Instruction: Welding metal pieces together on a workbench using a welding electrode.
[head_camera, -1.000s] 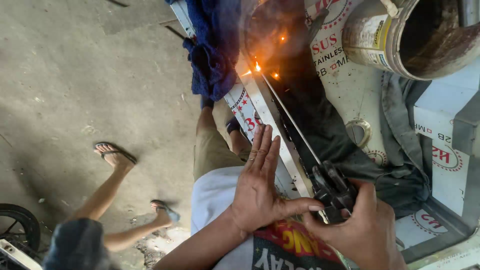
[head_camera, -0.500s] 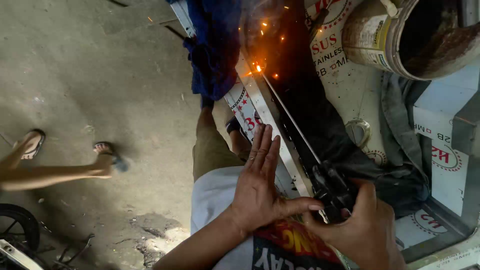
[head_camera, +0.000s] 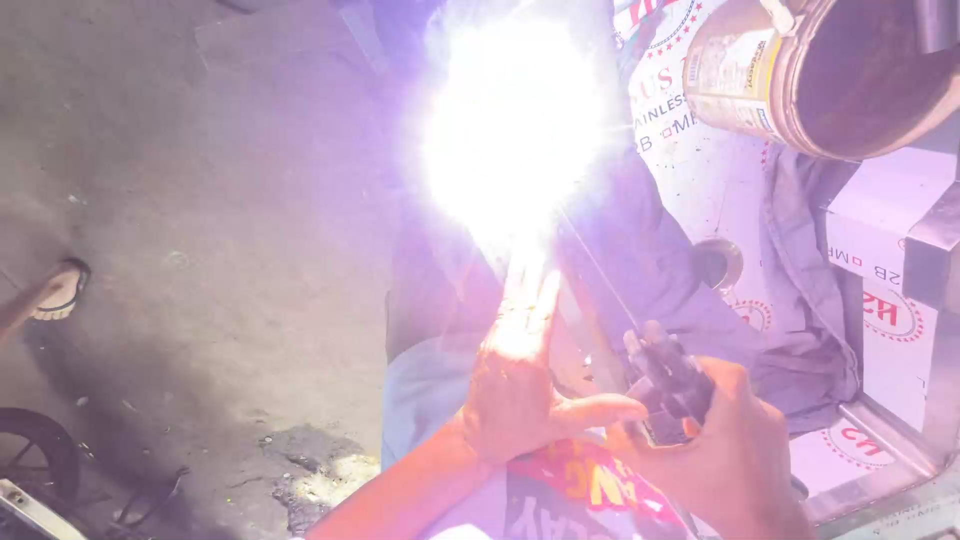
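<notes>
A dazzling white-violet welding arc (head_camera: 515, 130) flares at the top centre and hides the metal strip beneath it. My right hand (head_camera: 725, 455) grips a black electrode holder (head_camera: 665, 385), and its thin rod (head_camera: 595, 265) runs up-left into the glare. My left hand (head_camera: 520, 375) is held up flat, fingers together pointing toward the arc, thumb stretched toward the holder. It holds nothing.
A worn metal bucket (head_camera: 830, 70) lies tilted at the top right over printed stainless sheets (head_camera: 880, 300) and a dark cloth (head_camera: 660, 290). Concrete floor (head_camera: 200, 200) fills the left. Another person's sandalled foot (head_camera: 55, 290) shows at the left edge, a wheel (head_camera: 35, 465) at bottom left.
Small orange sparks at the rod tip have burst into a full blinding arc. The other person's leg has moved away to the left edge. My hands have stayed in place.
</notes>
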